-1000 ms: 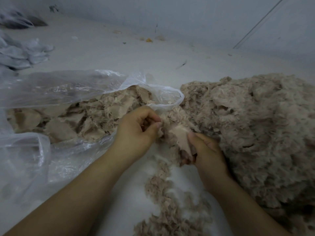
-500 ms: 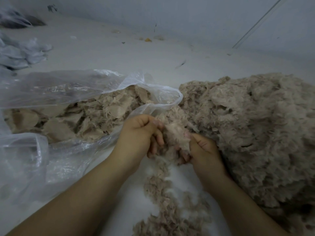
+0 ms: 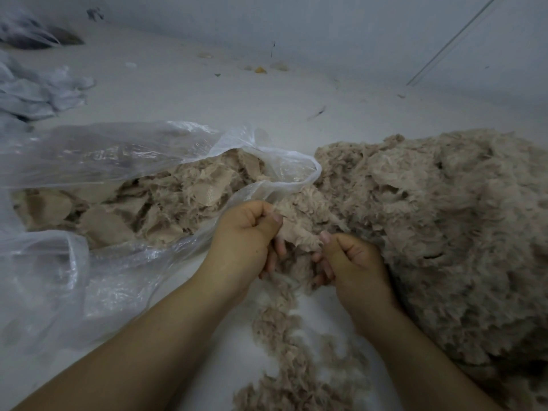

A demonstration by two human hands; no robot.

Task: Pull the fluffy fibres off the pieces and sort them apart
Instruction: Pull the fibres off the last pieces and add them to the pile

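Between my two hands I hold one beige fluffy piece (image 3: pixel 299 232). My left hand (image 3: pixel 249 235) pinches its left edge with thumb and curled fingers. My right hand (image 3: pixel 353 262) grips its right side, thumb on top. A big heap of fluffy beige pieces (image 3: pixel 444 232) lies on the right. A clear plastic bag (image 3: pixel 89 161) on the left lies open toward my hands and holds flat stripped beige pieces (image 3: pixel 154 209). Loose pulled fibres (image 3: pixel 284 345) trail over the white floor below my hands.
The pale floor (image 3: pixel 207 93) stretches back to a wall (image 3: pixel 326 25). Crumpled grey-white plastic bags (image 3: pixel 32 93) lie at the far left. Small scraps (image 3: pixel 261 69) are scattered near the wall. More clear plastic (image 3: pixel 44 286) spreads at the lower left.
My left hand has closed tighter on the piece's left edge, and my right hand has shifted slightly right and curled more around the piece. The piece is pulled between them.
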